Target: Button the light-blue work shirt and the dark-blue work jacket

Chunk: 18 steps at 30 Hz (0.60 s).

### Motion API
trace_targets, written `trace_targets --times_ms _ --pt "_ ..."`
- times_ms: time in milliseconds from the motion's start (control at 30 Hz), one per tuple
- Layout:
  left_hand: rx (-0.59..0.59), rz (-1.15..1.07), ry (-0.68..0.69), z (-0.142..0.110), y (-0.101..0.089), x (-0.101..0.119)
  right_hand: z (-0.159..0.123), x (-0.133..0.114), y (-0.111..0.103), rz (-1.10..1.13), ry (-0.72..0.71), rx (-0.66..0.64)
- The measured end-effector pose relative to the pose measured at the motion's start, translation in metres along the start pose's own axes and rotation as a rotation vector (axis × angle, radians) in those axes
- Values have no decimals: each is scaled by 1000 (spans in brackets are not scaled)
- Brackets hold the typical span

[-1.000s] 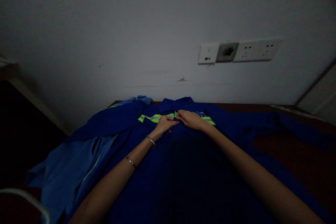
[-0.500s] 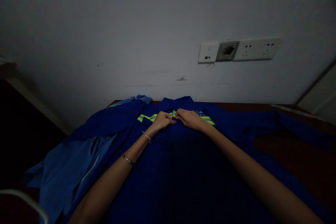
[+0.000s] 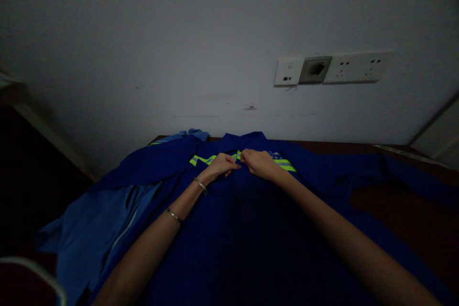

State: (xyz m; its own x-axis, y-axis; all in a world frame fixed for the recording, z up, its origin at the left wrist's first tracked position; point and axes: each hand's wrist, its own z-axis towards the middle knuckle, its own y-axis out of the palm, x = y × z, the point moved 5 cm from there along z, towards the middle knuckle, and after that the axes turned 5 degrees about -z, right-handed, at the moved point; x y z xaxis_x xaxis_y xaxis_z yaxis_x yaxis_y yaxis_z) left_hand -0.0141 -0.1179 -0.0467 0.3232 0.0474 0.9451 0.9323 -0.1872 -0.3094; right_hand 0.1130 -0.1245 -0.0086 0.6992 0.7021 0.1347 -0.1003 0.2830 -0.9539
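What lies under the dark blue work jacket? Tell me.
A lighter blue garment sticks out from under the work jacket at left; dark reddish-brown tabletop shows at right. Anything beneath the jacket's middle is covered.

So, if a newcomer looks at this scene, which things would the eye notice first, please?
Probably the yellow-green stripe across the chest of the dark blue jacket, the brightest colour in this dim scene. Next, the left hand and right hand, close together at the jacket's front. Then the pale sockets on the grey wall, above and to the right.
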Motion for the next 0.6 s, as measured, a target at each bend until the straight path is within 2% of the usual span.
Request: trace_targets --times_ms 133,267,600 --pt "61 -86 15 0 -1 2 0 6 -3 53 49 -7" --pt "53 -182 -43 -1 3 -1 0 9 -2 100 70 -41" --pt "103 -282 -122 -2 11 -9 0 9 2 137 50 -36"
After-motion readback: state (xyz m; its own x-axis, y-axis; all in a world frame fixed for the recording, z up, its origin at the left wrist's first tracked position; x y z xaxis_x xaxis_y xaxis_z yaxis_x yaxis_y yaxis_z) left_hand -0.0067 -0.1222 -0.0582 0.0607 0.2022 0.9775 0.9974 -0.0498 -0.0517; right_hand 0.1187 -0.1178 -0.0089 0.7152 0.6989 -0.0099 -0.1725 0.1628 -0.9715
